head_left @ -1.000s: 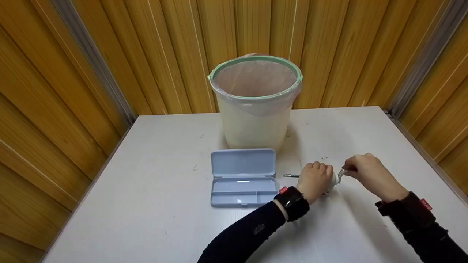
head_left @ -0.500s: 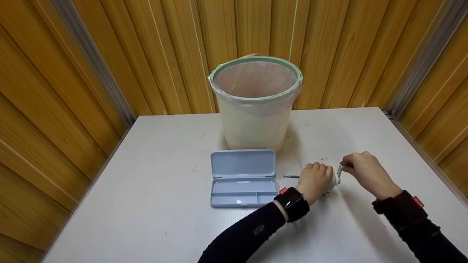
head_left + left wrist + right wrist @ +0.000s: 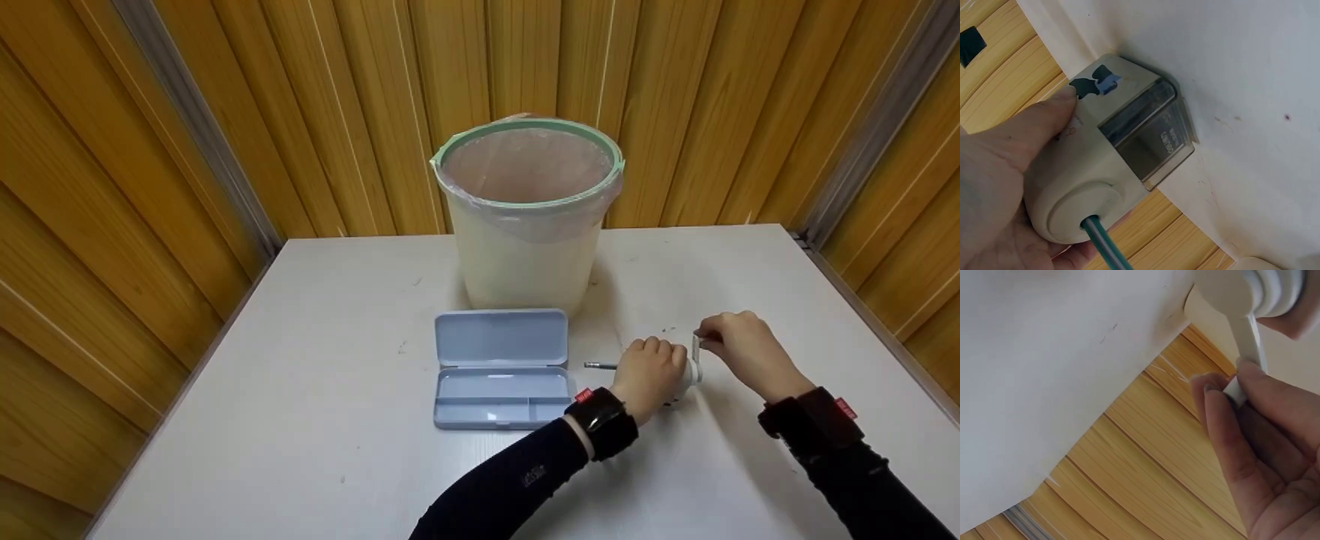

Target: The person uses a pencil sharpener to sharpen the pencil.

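My left hand grips a white hand-crank pencil sharpener on the table. In the left wrist view, the thumb lies on the sharpener's side beside dark printed shapes, and a clear shavings drawer shows. A green striped pencil sits in the sharpener's round hole; its tip is hidden inside. From above, the pencil's end sticks out left of the left hand. My right hand pinches the small knob of the white crank handle between thumb and fingers. The crank points upward in the head view.
A light blue pencil case lies with its lid up, left of the hands, its compartments showing. Behind it stands a cream bin with a green rim and plastic liner. Wood-look panels border the white table.
My right hand has shifted slightly left, turning the crank from leaning right to nearly upright. My left hand, the sharpener and the pencil hold about the same place.
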`<state>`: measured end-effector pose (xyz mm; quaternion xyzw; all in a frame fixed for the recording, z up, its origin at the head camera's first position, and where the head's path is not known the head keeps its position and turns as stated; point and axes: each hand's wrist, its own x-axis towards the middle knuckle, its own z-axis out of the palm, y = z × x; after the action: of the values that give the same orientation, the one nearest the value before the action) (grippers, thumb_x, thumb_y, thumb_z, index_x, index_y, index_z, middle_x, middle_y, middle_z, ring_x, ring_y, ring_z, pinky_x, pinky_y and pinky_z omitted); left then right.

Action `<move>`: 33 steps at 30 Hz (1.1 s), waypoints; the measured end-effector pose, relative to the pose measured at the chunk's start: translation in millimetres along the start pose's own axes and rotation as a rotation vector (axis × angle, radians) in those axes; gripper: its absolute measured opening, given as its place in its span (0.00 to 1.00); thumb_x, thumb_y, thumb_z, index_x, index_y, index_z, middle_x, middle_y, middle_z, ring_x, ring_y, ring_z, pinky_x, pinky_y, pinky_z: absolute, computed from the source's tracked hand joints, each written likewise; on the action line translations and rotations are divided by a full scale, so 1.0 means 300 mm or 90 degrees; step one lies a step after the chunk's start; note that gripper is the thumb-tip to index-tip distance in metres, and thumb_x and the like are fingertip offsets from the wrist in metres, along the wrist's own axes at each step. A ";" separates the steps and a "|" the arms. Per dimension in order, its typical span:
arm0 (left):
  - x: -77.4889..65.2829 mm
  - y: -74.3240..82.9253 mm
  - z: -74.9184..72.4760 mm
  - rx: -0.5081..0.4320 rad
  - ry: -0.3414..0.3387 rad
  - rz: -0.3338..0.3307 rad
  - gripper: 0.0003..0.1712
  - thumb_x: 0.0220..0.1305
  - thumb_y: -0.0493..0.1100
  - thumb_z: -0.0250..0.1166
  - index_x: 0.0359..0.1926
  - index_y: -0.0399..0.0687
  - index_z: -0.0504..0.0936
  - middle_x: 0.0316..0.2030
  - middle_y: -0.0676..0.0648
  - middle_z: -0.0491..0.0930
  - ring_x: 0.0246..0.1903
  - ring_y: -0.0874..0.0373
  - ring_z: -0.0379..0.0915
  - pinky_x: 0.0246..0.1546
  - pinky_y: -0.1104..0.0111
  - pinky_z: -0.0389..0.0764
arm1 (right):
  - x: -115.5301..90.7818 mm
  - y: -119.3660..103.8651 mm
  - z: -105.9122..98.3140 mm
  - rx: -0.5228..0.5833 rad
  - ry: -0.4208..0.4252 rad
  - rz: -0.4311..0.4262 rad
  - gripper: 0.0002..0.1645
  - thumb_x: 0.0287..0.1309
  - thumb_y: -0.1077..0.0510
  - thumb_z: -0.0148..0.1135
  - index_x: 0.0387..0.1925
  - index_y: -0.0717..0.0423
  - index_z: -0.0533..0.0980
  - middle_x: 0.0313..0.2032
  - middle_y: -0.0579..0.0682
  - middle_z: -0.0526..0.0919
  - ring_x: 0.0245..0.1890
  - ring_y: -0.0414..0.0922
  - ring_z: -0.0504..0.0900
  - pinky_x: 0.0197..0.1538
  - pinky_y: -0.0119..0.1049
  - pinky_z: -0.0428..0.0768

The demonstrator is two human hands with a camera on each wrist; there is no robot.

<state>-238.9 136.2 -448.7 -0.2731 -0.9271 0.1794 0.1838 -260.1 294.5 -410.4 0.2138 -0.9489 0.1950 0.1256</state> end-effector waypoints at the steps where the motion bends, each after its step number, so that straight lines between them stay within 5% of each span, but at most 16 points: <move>1: 0.000 0.003 0.001 0.002 0.006 0.000 0.12 0.71 0.53 0.52 0.51 0.62 0.74 0.43 0.64 0.80 0.42 0.71 0.74 0.43 0.79 0.73 | 0.001 0.005 0.005 -0.001 -0.001 0.001 0.02 0.49 0.72 0.68 0.28 0.68 0.83 0.28 0.60 0.87 0.29 0.56 0.85 0.32 0.42 0.79; 16: 0.000 0.005 0.002 -0.011 -0.016 0.007 0.13 0.71 0.53 0.53 0.53 0.60 0.73 0.44 0.63 0.79 0.42 0.70 0.73 0.44 0.78 0.73 | 0.003 0.056 0.079 0.007 -0.006 -0.002 0.03 0.52 0.73 0.65 0.30 0.69 0.83 0.29 0.61 0.87 0.30 0.57 0.85 0.34 0.48 0.81; 26: 0.002 0.005 0.005 -0.018 -0.022 0.008 0.15 0.68 0.55 0.57 0.53 0.60 0.72 0.45 0.63 0.79 0.43 0.70 0.73 0.44 0.78 0.73 | -0.027 0.085 0.152 0.008 -0.084 -0.014 0.08 0.47 0.75 0.66 0.28 0.62 0.84 0.27 0.54 0.87 0.27 0.44 0.80 0.30 0.35 0.74; 33: -0.005 -0.002 0.006 -0.005 -0.016 0.009 0.29 0.56 0.68 0.64 0.52 0.60 0.71 0.44 0.63 0.78 0.42 0.70 0.72 0.42 0.79 0.72 | -0.056 0.090 0.158 0.055 -0.126 -0.023 0.08 0.43 0.70 0.72 0.20 0.59 0.80 0.21 0.49 0.84 0.22 0.36 0.68 0.27 0.30 0.69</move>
<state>-239.0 134.4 -450.2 -0.2778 -0.9282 0.1804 0.1695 -265.1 302.9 -466.8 0.2541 -0.9435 0.2112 0.0255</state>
